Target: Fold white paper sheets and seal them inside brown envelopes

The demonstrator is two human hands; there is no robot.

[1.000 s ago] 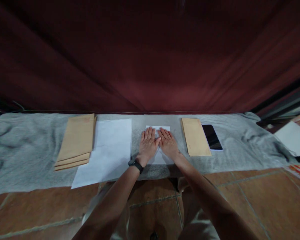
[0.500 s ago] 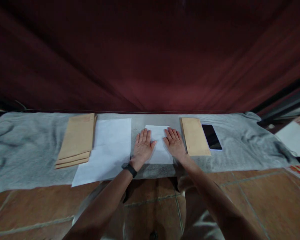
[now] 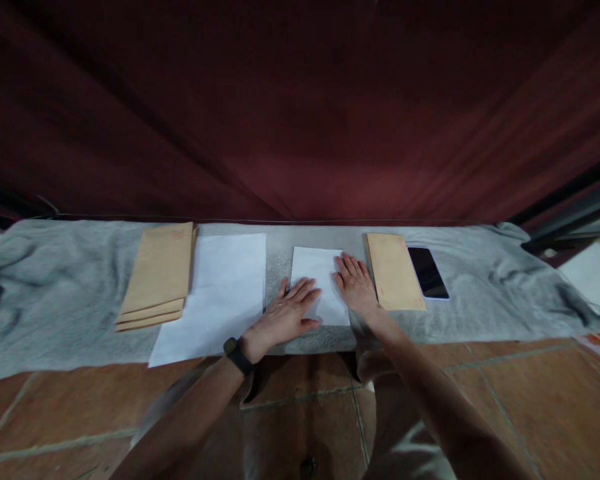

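Observation:
A folded white sheet (image 3: 316, 270) lies on the grey cloth (image 3: 55, 293) in front of me. My left hand (image 3: 284, 315) rests flat on its lower left corner, fingers spread, a black band on the wrist. Along the sheet's right edge my right hand (image 3: 355, 285) lies flat with fingers stretched out. Neither hand holds anything.
Left of the folded sheet lie a larger white paper (image 3: 220, 293) and a stack of brown envelopes (image 3: 157, 277). One brown envelope (image 3: 393, 270) and a black phone (image 3: 428, 272) lie to the right. A dark red curtain (image 3: 300, 113) hangs behind. Tiled floor (image 3: 505, 393) is below.
Both hands started together on the middle of the folded sheet and slid apart. The left hand has since drawn back to the sheet's lower left corner and turned rightward.

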